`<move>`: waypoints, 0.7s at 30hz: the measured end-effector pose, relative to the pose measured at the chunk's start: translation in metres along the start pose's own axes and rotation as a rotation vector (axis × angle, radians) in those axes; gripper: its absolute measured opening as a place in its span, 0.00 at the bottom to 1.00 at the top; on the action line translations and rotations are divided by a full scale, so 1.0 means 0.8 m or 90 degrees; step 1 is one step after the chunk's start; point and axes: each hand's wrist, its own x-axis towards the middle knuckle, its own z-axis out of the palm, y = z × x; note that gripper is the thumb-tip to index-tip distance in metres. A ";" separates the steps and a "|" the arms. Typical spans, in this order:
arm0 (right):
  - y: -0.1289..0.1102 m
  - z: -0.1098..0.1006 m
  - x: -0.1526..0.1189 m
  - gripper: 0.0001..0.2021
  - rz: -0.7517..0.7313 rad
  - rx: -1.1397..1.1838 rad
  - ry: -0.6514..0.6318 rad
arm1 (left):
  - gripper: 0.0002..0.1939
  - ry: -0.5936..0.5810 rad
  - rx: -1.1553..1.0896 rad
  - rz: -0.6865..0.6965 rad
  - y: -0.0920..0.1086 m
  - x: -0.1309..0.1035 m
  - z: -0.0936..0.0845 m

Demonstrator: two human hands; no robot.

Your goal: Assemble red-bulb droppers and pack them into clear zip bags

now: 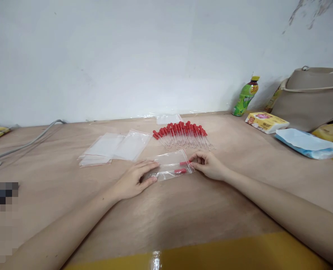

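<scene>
A clear zip bag (170, 157) lies on the brown table, with two red-topped droppers in it or at its mouth. My left hand (136, 179) rests on the bag's left end, thumb and fingers apart. At the bag's right edge, the thumb and fingers of my right hand (207, 165) are closed on the bag's mouth, beside the upper dropper's red bulb (184, 163). The lower dropper's bulb (180, 171) shows through the plastic. Behind the bag is a heap of red-topped droppers (183, 133). Several flat clear bags (112, 148) are spread to the left.
Another bag (168, 119) lies near the wall. At the right are a green bottle (245, 96), a tissue pack (267, 122), a blue packet (308, 143) and a beige handbag (312, 99). A grey cable (39, 134) runs along the left.
</scene>
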 end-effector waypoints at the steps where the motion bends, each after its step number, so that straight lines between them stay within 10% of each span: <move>1: 0.000 0.002 0.001 0.07 -0.014 -0.002 -0.003 | 0.22 0.001 0.000 0.001 -0.001 0.000 0.001; 11: -0.005 0.005 0.005 0.10 -0.122 0.014 -0.076 | 0.19 0.005 -0.011 0.023 -0.004 0.002 0.004; 21: 0.018 -0.040 0.076 0.11 -0.005 -0.191 0.220 | 0.18 -0.012 -0.010 0.019 -0.006 0.000 0.002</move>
